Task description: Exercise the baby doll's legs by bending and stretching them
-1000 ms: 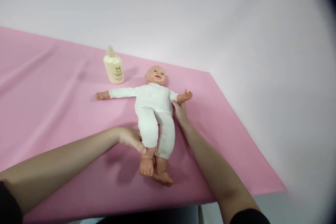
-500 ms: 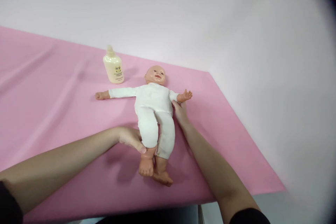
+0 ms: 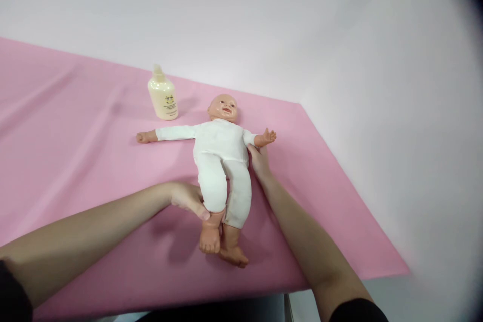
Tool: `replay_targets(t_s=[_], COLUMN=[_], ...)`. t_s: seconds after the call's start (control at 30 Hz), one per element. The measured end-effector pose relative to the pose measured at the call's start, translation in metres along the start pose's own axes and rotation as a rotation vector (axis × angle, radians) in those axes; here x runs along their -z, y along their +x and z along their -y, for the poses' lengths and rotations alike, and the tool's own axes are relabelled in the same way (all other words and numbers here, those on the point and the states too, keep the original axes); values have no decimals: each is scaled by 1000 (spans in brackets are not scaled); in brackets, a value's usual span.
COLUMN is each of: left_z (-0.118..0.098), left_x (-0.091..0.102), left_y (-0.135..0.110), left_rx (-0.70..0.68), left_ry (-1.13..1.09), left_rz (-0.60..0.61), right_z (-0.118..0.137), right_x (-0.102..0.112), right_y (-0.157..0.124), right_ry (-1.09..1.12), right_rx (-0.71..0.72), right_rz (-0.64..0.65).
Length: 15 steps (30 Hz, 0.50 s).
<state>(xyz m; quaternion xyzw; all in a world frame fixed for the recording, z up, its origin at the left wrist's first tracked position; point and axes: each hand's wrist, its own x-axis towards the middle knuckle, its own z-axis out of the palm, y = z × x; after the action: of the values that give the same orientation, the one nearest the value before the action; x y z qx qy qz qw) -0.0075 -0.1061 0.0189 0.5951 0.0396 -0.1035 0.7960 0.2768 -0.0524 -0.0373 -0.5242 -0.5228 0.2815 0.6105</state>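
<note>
A baby doll (image 3: pixel 221 153) in a white bodysuit lies face up on the pink cloth (image 3: pixel 75 171), arms spread and bare feet toward me. My left hand (image 3: pixel 188 199) is closed round the doll's lower leg, thumb on top just above the ankle. My right hand (image 3: pixel 258 159) rests against the doll's side under its outstretched arm, with the fingers tucked beneath the body and mostly hidden.
A cream lotion bottle (image 3: pixel 163 94) with a pump cap stands upright on the cloth behind the doll's outstretched arm. The cloth's right edge runs diagonally beside my right forearm, and its front edge lies just below the doll's feet. A pale wall rises behind.
</note>
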Motion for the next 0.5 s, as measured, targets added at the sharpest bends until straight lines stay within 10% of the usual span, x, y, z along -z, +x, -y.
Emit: replay_targets(t_s=[0.5], left_z=[1], left_x=[1], left_y=[0], left_rx=[25], left_ry=[40], left_rz=[-14], right_z=[13], right_x=[-1], right_y=[-2], right_ry=[10], right_rx=[-92], right_rz=[-34])
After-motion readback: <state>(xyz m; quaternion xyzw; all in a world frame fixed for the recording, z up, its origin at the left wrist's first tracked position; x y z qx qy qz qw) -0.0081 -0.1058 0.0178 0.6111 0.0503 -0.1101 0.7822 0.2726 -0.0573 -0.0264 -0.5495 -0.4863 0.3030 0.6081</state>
